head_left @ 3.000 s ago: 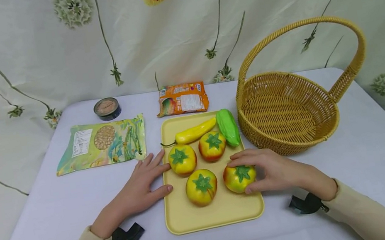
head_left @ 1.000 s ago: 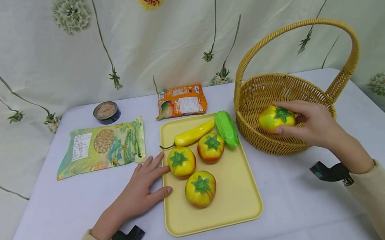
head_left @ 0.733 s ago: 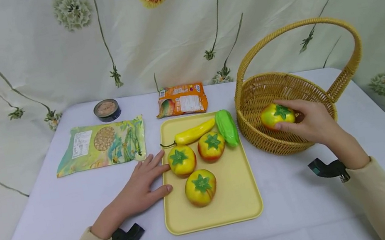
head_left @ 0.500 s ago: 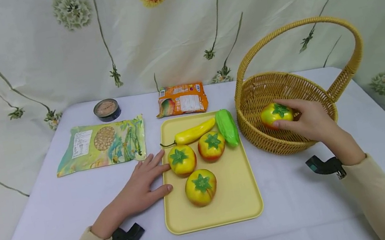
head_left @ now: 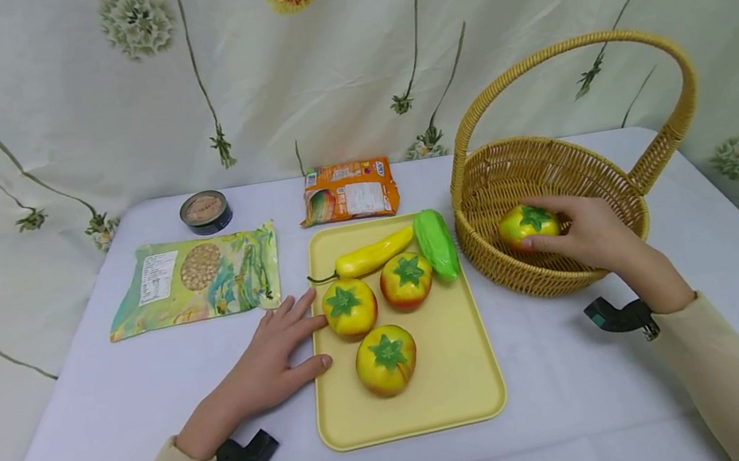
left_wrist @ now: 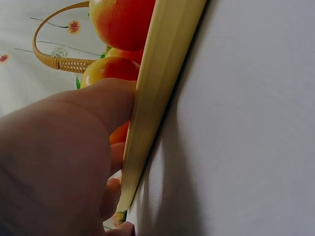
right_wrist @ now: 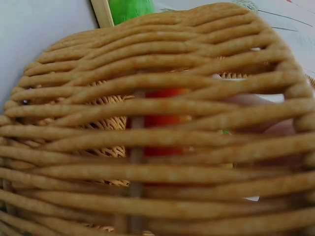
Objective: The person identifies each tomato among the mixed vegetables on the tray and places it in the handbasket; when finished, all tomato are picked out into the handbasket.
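Note:
My right hand (head_left: pixel 590 228) reaches over the near rim of the wicker basket (head_left: pixel 491 264) and holds a yellow-red tomato (head_left: pixel 521 226) with a green star-shaped top, low inside the basket. Through the weave in the right wrist view, the tomato (right_wrist: pixel 165 123) shows as a red patch. My left hand (head_left: pixel 274 358) lies with fingers spread against the left rim of the yellow tray (head_left: pixel 452 387). In the left wrist view, its thumb (left_wrist: pixel 115 96) touches the tray's edge (left_wrist: pixel 157 83). On the tray lie a left tomato (head_left: pixel 352 318), a right tomato (head_left: pixel 400 298) and a front tomato (head_left: pixel 381 378).
A yellow chili pepper (head_left: pixel 373 254) and a green pepper (head_left: pixel 438 248) lie at the tray's back. Behind it is an orange snack packet (head_left: pixel 364 197). To the left are a flat green-yellow bag (head_left: pixel 238 271) and a small round tin (head_left: pixel 205 212). The basket's tall handle (head_left: pixel 572 45) arches up.
The right hand has carried a tomato from the tray's right side into the basket, and since half a second ago has sunk slightly lower with it. The left hand stays at the tray.

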Motion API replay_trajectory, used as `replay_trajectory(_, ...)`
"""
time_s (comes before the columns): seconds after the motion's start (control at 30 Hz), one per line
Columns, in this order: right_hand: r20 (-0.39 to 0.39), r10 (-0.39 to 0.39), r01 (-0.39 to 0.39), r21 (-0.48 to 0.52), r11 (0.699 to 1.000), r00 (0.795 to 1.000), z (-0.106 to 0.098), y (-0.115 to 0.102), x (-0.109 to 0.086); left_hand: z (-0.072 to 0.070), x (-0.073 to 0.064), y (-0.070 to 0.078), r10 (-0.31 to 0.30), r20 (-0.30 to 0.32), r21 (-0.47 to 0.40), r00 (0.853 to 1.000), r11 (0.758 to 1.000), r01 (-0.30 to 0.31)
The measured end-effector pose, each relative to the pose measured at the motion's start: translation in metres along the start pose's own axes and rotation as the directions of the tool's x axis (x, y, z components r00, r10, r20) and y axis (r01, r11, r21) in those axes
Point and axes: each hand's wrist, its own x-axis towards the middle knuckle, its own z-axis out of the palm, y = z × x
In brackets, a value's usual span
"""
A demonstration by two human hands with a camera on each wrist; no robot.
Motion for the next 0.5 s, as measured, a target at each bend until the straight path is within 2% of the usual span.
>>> replay_trajectory(0.3,0.068,0.031,-0.031,-0.006,1.0,0.997,0.0012,0.0014,-0.0001,0.0001,-0.0002,-0.0012,-0.002,0.002,-0.002,1.0,1.0,0.002)
replay_trajectory(0.5,0.113,0.024,-0.028,0.03,0.999,0.993,0.0016,0.0006,-0.001,0.0015,0.0006,-0.0036,-0.002,0.002,0.009,1.0,1.0,0.002)
